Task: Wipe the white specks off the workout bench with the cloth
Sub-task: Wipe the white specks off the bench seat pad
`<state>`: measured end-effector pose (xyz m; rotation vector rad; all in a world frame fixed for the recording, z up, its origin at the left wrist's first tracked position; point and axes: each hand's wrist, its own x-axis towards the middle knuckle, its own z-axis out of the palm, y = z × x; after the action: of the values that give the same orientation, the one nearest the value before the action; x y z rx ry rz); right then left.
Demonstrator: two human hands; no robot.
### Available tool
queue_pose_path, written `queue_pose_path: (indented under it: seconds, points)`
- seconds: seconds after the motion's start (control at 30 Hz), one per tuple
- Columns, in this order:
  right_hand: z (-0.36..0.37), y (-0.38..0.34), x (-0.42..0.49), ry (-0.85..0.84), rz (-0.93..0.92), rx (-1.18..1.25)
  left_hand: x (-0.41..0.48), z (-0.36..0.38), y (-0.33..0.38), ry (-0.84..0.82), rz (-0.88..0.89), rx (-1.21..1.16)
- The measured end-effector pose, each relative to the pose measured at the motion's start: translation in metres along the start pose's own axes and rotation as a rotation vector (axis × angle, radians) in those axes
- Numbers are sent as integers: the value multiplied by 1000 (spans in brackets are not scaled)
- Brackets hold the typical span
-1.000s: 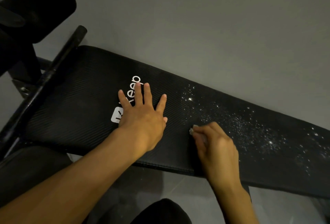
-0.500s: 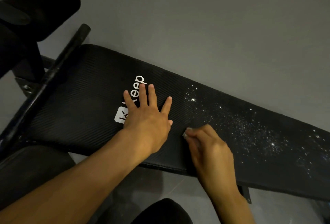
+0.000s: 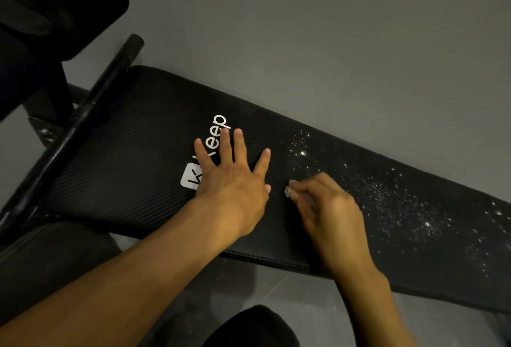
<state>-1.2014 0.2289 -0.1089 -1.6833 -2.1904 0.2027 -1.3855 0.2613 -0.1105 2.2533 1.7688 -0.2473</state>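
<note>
Far left: black foam roller (image 3: 69, 6) and black bar (image 3: 83, 114) at left end of surface (image 3: 132, 170). White logo (image 3: 218, 128) on black padded top, partly under my left hand (image 3: 232, 181). Left hand lies flat, fingers straight and spread, palm down on surface. Just right of it: small pale cloth (image 3: 289, 190), only corner showing, pinched in curled fingers of my right hand (image 3: 329, 214), touching surface. Right of that hand: white specks (image 3: 387, 194) scattered across surface toward far right end. Grey floor (image 3: 331, 42) beyond.
</note>
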Motion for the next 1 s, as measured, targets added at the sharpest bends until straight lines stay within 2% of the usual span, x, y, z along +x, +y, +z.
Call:
queue_pose_path:
  seconds: [0.17,0.23,0.33,0.47,0.63,0.83,0.9,1.0]
  points:
    - [-10,-10,-40,-92,-43,156,3,-2,2,-30,-7,-20]
    - [-13,-5,-27,-137,-72,133,3,-2,2,-25,-3,-13]
    - [-5,7,17,-75,-101,-22,2,-2,2,-27,-4,-9]
    - [9,8,31,15,-39,-14,3,-1,2,-17,-13,-1]
    - [-2,-7,-18,-18,-30,108,5,2,2,-5,-10,-25]
    - [11,5,60,72,16,-121,5,1,6,-10,-16,-37]
    - [16,6,74,82,39,-116,4,1,5,-9,-11,-35]
    - [12,4,54,18,-31,-38,4,1,4,-8,-7,-35]
